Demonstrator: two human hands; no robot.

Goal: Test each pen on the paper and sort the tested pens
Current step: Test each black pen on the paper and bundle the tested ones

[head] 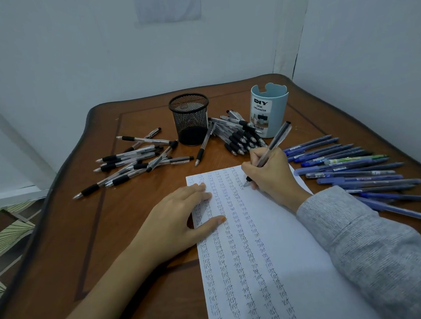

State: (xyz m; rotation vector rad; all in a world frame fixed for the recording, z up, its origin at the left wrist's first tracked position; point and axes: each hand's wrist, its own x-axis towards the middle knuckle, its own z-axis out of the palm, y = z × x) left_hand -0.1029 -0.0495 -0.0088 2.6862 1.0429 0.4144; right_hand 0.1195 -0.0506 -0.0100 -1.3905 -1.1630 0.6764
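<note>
A white sheet of paper (283, 241) covered in columns of the word "test" lies on the brown wooden table (140, 237). My right hand (272, 175) grips a clear black-ink pen (277, 138) in a writing hold, with its tip touching the paper near the top of the sheet. My left hand (181, 218) lies flat with straight fingers on the paper's left edge. Several black clear pens (135, 161) are scattered at the left. Another pile of black pens (242, 137) lies between the two cups. Several blue pens (353, 172) lie at the right.
A black mesh pen cup (189, 118) stands at the back middle, with nothing seen inside. A light blue desk organizer cup (269, 111) stands to its right. Walls close in behind and on the right. A patterned floor (7, 236) shows past the table's left edge.
</note>
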